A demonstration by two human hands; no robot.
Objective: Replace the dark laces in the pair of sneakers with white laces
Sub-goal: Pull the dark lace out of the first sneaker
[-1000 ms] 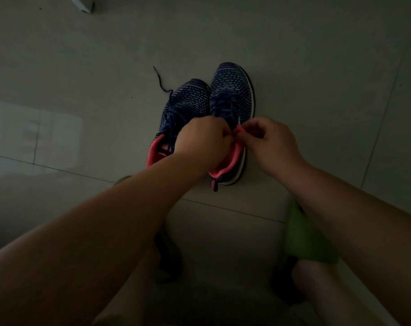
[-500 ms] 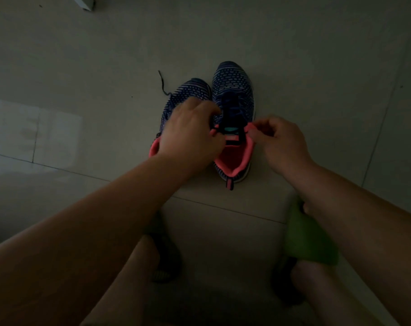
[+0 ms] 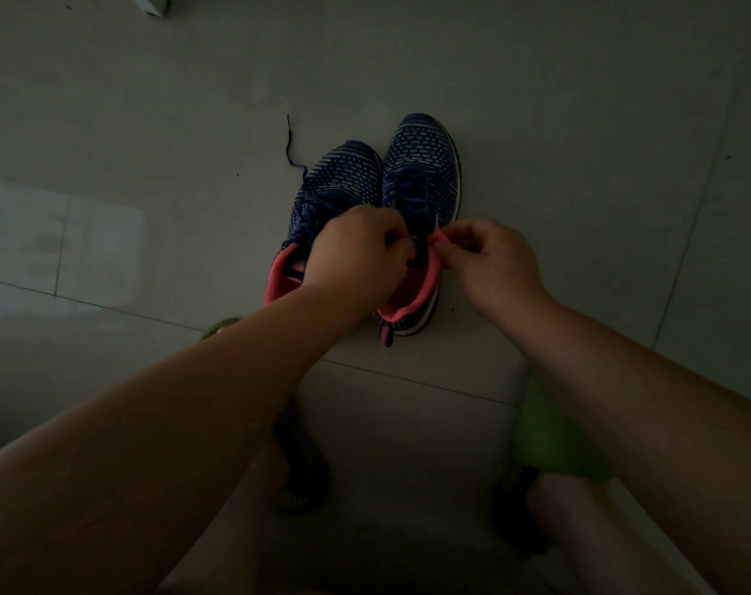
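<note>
Two navy knit sneakers with pink linings stand side by side on the tiled floor, toes pointing away. A loose end of dark lace (image 3: pixel 291 143) trails off the left sneaker (image 3: pixel 335 182) onto the floor. My left hand (image 3: pixel 358 259) is curled over the tongue area of the right sneaker (image 3: pixel 423 165), and its fingertips are hidden. The pink collar edge of that sneaker is pinched in my right hand (image 3: pixel 489 264). The right sneaker's dark laces are still threaded. No white laces are in view.
My knees and feet in dark slippers (image 3: pixel 300 474) are at the bottom, with green fabric (image 3: pixel 554 431) by my right arm. A pale object's corner (image 3: pixel 152 4) sits on the grey floor (image 3: pixel 579 122) at the top left.
My left hand slid forward off the sneaker's heel opening toward its laces, then settled by the tongue. My right hand has kept pinching the collar. The sneakers stay in place.
</note>
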